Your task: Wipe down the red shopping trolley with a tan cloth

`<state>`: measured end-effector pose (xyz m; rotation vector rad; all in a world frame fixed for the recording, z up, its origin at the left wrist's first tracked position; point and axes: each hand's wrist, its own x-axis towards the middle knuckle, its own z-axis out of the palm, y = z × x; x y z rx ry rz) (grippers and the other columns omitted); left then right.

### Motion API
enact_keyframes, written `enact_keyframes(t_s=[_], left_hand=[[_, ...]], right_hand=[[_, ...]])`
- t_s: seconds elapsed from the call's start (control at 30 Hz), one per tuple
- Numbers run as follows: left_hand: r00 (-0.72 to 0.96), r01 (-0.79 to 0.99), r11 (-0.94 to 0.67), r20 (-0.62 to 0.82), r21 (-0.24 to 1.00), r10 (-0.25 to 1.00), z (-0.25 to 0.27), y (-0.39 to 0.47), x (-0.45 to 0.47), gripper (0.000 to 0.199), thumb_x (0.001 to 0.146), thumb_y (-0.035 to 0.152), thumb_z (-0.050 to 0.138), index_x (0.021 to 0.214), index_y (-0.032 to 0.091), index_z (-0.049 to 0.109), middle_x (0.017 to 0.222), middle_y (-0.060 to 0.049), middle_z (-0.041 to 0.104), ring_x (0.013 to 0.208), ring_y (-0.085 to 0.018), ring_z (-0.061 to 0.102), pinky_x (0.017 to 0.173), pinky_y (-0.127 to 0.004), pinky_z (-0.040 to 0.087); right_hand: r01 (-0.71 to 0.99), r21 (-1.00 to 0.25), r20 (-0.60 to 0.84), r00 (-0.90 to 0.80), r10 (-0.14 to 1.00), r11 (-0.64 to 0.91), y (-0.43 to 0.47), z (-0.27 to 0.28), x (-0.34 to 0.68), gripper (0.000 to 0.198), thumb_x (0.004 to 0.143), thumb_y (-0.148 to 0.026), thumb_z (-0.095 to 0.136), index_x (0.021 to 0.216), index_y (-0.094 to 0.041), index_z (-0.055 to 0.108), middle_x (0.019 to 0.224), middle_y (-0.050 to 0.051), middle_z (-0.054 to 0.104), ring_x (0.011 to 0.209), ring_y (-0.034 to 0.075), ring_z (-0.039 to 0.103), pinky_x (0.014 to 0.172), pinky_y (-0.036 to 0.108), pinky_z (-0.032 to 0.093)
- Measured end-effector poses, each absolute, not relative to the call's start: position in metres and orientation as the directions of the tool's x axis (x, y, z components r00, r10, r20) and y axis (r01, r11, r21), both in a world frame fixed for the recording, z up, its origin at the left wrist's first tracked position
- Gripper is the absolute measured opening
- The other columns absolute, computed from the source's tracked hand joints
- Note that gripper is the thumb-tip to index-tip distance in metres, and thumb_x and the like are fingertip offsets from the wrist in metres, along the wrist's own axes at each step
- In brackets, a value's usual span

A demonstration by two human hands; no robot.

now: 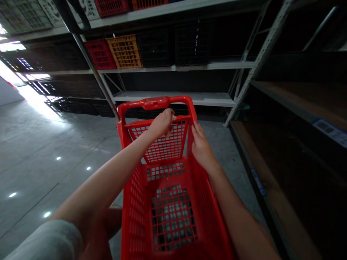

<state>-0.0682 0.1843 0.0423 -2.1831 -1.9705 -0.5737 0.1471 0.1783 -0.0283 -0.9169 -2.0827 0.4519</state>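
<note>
A red plastic shopping cart [213,202] fills the middle of the head view, its basket holding nothing I can see. Its handle [155,103] is at the far end, with a hinged grid panel [162,146] just below. My left hand [163,123] reaches across the basket and is closed at the panel's top edge; its fingertips are partly hidden. Against the outer right wall of the cart, near the handle, lies my right hand [200,144], fingers stretched out and fairly flat.
A metal shelving rack [206,66] stands behind the cart, with red [101,54] and yellow crates [124,51] among several dark ones. Close on the right runs a dark shelf with a wooden edge [260,180]. Grey concrete floor [54,173] extends left.
</note>
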Motion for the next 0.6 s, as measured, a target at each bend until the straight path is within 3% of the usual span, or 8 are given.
enact_keyframes(t_s=[0.17, 0.3, 0.4, 0.6], left_hand=[[0.081, 0.960, -0.204, 0.509, 0.190, 0.857, 0.027, 0.223, 0.006, 0.036, 0.098, 0.023, 0.042, 0.129, 0.008, 0.051, 0.133, -0.019, 0.057, 0.122, -0.028, 0.055, 0.105, -0.040, 0.043], [0.264, 0.928, -0.360, 0.515, 0.096, 0.816, 0.013, 0.214, 0.005, 0.043, 0.097, 0.018, 0.040, 0.138, 0.011, 0.047, 0.145, -0.019, 0.048, 0.137, -0.028, 0.043, 0.115, -0.043, 0.035], [0.353, 0.908, -0.418, 0.492, 0.024, 0.796, 0.009, 0.199, -0.017, 0.041, 0.104, 0.021, 0.028, 0.141, 0.016, 0.046, 0.144, -0.014, 0.052, 0.140, -0.026, 0.040, 0.118, -0.042, 0.030], [0.062, 0.968, -0.199, 0.623, 0.153, 0.780, 0.017, 0.196, -0.026, 0.029, 0.103, 0.031, 0.042, 0.126, 0.020, 0.056, 0.142, -0.015, 0.047, 0.136, -0.031, 0.038, 0.114, -0.047, 0.034]], right_hand=[[0.437, -0.622, 0.476, -0.448, 0.757, 0.650, 0.177, -0.034, 0.170, 0.076, 0.086, -0.004, 0.034, 0.161, -0.015, 0.026, 0.169, 0.010, 0.025, 0.157, 0.017, 0.023, 0.131, 0.043, 0.020], [0.487, -0.643, 0.449, -0.387, 0.805, 0.592, 0.181, -0.037, 0.182, 0.068, 0.091, -0.013, 0.040, 0.159, -0.015, 0.033, 0.162, 0.013, 0.040, 0.153, 0.021, 0.035, 0.130, 0.047, 0.025], [0.513, -0.604, 0.470, -0.389, 0.793, 0.610, 0.183, -0.031, 0.186, 0.069, 0.091, -0.014, 0.042, 0.159, -0.016, 0.032, 0.163, 0.012, 0.039, 0.153, 0.021, 0.035, 0.130, 0.047, 0.025], [0.511, -0.493, 0.452, -0.541, 0.710, 0.704, 0.170, -0.014, 0.189, 0.073, 0.089, -0.007, 0.037, 0.161, -0.020, 0.028, 0.168, 0.007, 0.029, 0.156, 0.018, 0.028, 0.131, 0.042, 0.024]])
